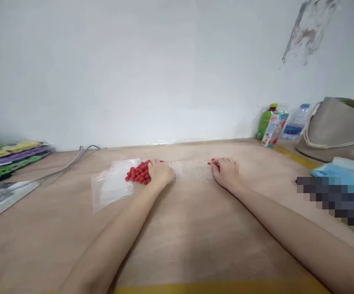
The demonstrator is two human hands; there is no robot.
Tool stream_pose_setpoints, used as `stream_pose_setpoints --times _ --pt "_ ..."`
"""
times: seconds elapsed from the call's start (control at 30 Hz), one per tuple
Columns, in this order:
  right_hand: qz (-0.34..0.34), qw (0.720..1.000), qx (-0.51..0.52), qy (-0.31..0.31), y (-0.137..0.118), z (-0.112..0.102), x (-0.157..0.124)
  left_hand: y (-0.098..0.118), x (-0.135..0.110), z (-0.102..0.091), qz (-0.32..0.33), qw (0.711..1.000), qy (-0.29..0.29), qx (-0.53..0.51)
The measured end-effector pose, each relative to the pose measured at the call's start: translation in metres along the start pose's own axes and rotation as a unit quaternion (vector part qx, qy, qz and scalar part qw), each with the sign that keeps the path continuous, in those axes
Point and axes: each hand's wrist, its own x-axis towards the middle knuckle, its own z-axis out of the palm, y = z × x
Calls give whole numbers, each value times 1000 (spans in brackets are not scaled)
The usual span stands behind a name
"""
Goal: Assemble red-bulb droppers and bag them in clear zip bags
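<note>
My left hand (160, 173) rests closed on the wooden table (195, 232), its fingers curled over one end of a clear ribbed plastic tray (191, 170). A heap of small red pieces (138, 173) lies right beside that hand, on a clear plastic bag (112, 185). My right hand (227, 171) is closed at the tray's other end, pinching a red piece (213, 163) between its fingertips.
Flat colourful packets (12, 157) are stacked at the far left, with a grey cable (69, 163) trailing past them. Bottles (273, 124) and a grey bag (336, 128) stand at the back right. A blue packet (342, 167) lies at the right edge.
</note>
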Motion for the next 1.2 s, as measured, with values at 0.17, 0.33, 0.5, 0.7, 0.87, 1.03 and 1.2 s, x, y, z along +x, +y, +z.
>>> stream_pose_setpoints --times 0.17,0.33,0.5,0.7,0.87,1.03,1.2 --pt "-17 999 32 -7 -2 -2 -2 2 -1 -1 7 1000 13 -3" --pt "-71 997 16 37 0 3 -4 -1 -9 -11 65 996 54 -15" --pt "-113 992 9 60 -1 5 -7 -19 -28 -8 219 965 114 -83" --pt "-186 982 30 20 -27 2 -7 -35 -43 9 328 914 171 -167" --pt "-216 969 112 -28 -49 -3 -16 -34 -45 12 341 906 150 -203" --pt "-251 951 167 -75 -52 -11 -25 -35 -46 9 334 906 116 -234" --pt "-259 940 202 -91 -50 -11 -24 -36 -48 8 348 900 108 -240"
